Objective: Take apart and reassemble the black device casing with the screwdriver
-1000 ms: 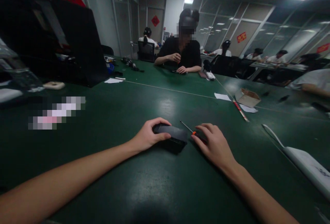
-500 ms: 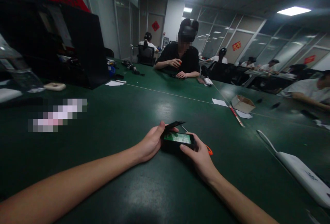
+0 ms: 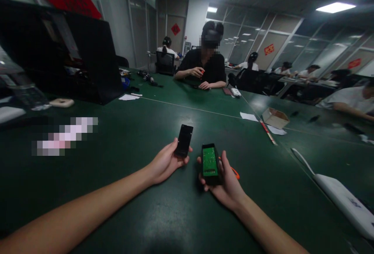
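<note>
Circuit board [image 3: 209, 160] lies inside the black case [image 3: 215, 180] clasped in right hand [image 3: 228, 189], left hand [image 3: 166, 161] gripping dark panel [image 3: 184, 140].

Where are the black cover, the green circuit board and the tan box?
Black cover [image 3: 184, 140], head view: middle of its flat face.
Green circuit board [image 3: 209, 160], head view: middle of its exposed face.
Tan box [image 3: 273, 120], head view: its near wall.

The lid [image 3: 184, 140], tilted over the box [image 3: 216, 179] half a second ago, is now apart from it, upright in the left hand [image 3: 168, 161] at mid-frame. The right hand [image 3: 229, 187] alone now holds the box, swung from crosswise to lengthwise up the frame.
</note>
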`<state>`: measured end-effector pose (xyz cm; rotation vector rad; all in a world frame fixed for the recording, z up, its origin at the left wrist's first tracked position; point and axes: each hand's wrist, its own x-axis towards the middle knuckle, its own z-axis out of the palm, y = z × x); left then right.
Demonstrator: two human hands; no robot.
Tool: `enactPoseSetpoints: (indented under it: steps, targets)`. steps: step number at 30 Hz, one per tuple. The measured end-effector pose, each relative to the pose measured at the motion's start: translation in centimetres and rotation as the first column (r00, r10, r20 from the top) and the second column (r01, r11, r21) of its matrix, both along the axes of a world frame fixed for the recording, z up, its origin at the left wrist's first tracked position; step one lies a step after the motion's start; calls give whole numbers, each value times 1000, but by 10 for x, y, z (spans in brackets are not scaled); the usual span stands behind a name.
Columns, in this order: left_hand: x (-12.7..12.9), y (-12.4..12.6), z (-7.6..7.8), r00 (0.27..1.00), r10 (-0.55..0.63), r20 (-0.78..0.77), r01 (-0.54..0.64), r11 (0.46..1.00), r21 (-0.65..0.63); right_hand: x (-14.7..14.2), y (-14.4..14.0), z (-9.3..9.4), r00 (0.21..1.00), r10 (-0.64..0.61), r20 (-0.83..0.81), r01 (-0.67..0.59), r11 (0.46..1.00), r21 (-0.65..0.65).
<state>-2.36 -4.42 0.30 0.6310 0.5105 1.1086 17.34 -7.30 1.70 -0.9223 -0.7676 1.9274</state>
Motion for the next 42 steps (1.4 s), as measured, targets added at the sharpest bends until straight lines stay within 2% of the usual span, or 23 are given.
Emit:
enactPoseSetpoints:
  steps: [6,12,18,25,31,34,38,42]
  targets:
    - [3,-7,4,997,-74,-9,74,996,58,-4,-1,-3,1000,-4,16,4,1000,20]
    - [1,-8,6,987,-154,-33,157,983,95,-7,-3,5,999,12,-34,-8,994,110]
    - [0,-8,4,988,-135,-81,143,984,105,-4,-3,4,999,-40,-35,42,995,86]
    - [1,-7,1,988,-123,-95,133,986,99,-2,-2,-1,999,38,17,-41,977,211]
    - [0,-7,2,988,-128,-91,136,987,87,-3,-2,-4,999,18,26,-24,965,262]
    - [-1,-7,4,986,-153,-61,159,983,92,-2,-2,-3,999,-17,30,9,969,246]
    - [-3,-8,4,981,-183,-65,189,975,113,0,0,-3,998,-60,9,58,985,160]
    - [-3,-8,4,975,-208,-80,217,969,118,2,5,-3,988,-120,-102,129,988,85]
